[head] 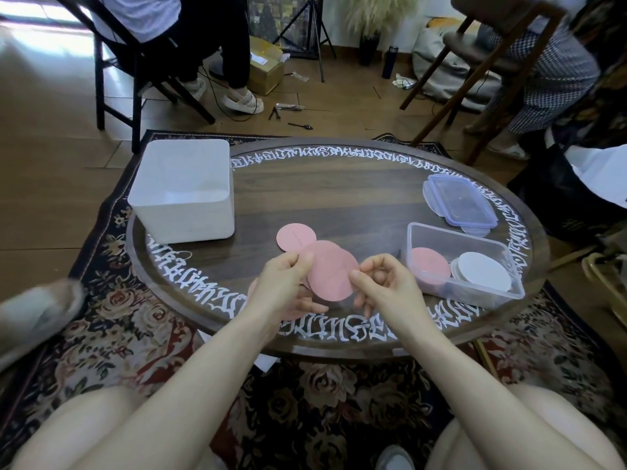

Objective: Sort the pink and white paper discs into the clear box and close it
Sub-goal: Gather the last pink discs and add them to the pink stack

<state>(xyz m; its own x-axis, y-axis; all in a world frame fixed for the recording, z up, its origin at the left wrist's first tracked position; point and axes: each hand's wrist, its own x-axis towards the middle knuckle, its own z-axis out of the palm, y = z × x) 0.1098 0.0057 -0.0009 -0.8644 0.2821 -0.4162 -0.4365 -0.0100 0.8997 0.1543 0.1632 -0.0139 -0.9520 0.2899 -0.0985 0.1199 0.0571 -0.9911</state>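
Left hand [288,283] and right hand [383,286] pinch round pink discs [330,274]; clear box [461,262] right, lid [458,201] far.

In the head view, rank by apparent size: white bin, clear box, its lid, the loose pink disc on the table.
1. white bin
2. clear box
3. lid, though it lies farther from the camera, so box versus lid is unsure
4. loose pink disc

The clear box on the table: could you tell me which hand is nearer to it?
Right. The right hand is just left of the clear box; the left hand is farther left.
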